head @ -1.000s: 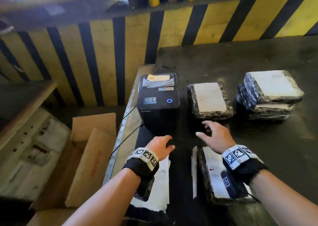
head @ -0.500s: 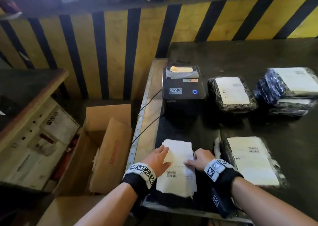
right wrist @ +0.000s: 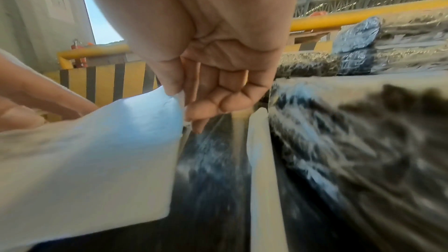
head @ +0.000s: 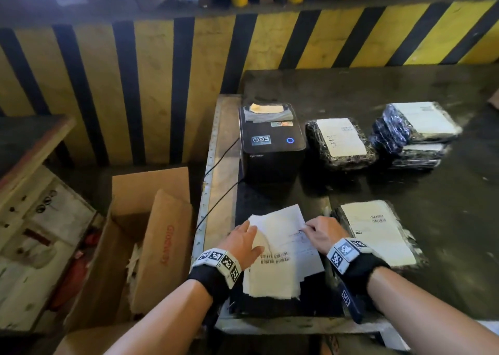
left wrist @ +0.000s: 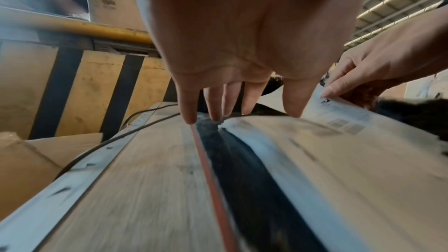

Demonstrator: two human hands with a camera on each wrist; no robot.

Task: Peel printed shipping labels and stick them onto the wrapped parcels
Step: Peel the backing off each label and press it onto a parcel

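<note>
A stack of white printed labels [head: 283, 262] lies near the front edge of the dark table [head: 405, 192]. My left hand [head: 247, 237] rests flat on the stack's left side, with straight fingers [left wrist: 294, 102] touching it. My right hand [head: 309, 229] pinches the right edge of the top label [right wrist: 109, 141] between thumb and forefinger [right wrist: 174, 85], and that edge is lifted. A wrapped black parcel [head: 378, 233] bearing a label lies just right of my right hand. Another labelled parcel [head: 340, 141] and a pile of parcels [head: 415, 130] sit farther back.
A black label printer [head: 271, 144] stands behind the stack, its cables [head: 216, 200] running off the table's left edge. An open cardboard box [head: 151, 235] sits on the floor to the left. A yellow-and-black striped barrier [head: 297, 41] closes the far side.
Both hands came back from near the printer and the parcel to the label stack. The left now presses on it, and the right has pinched and raised the top label's edge.
</note>
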